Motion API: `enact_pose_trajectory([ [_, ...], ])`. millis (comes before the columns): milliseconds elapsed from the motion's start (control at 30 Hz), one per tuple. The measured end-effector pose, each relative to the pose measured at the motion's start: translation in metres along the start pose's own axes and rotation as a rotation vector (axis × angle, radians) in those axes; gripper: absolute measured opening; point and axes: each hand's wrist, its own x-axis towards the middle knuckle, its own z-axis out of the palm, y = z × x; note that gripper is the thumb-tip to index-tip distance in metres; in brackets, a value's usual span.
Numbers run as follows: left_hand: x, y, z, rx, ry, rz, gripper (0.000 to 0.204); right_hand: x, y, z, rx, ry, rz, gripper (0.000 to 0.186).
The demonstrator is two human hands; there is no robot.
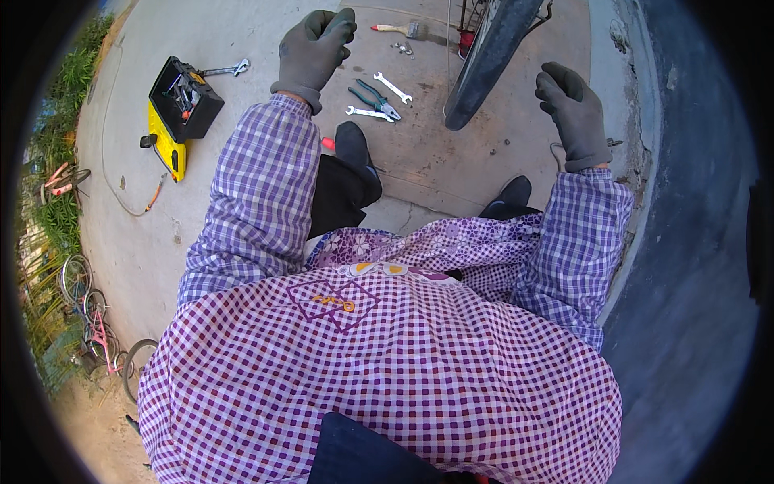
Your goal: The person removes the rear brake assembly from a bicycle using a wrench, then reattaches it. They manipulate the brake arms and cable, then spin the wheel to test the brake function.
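Observation:
My left hand (pixel 314 50), in a dark grey glove, is raised above the ground with its fingers curled in. My right hand (pixel 575 113), gloved alike, hovers right of a black bicycle tyre (pixel 486 73), its fingers also bent inward. Nothing shows in either hand, and neither touches the wheel. On the concrete between them lie green-handled pliers (pixel 373 98), an open-ended wrench (pixel 393 87) and another wrench (pixel 369 113) partly under the pliers. Farther off are a paintbrush (pixel 401 30) with a red-tipped handle and some small metal parts (pixel 403 48).
To the left stands an open black toolbox (pixel 203 109) with a yellow lid (pixel 167 149); an adjustable wrench (pixel 229 69) sticks out beside it. A thin hose (pixel 155 194) runs over the ground. Bicycles (pixel 98 327) and plants line the far left. A raised edge (pixel 645 153) runs along the right.

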Motion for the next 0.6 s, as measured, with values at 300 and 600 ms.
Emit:
enact_pose_trajectory([
  [300,0.006,-0.039,-0.011,0.075,-0.001,-0.128,0.036,0.012,0.002,-0.013,0.029,-0.022,-0.073,0.051],
  [600,-0.008,-0.088,0.004,0.097,-0.059,-0.353,0.034,0.033,0.031,-0.035,0.016,0.011,0.003,0.049],
])
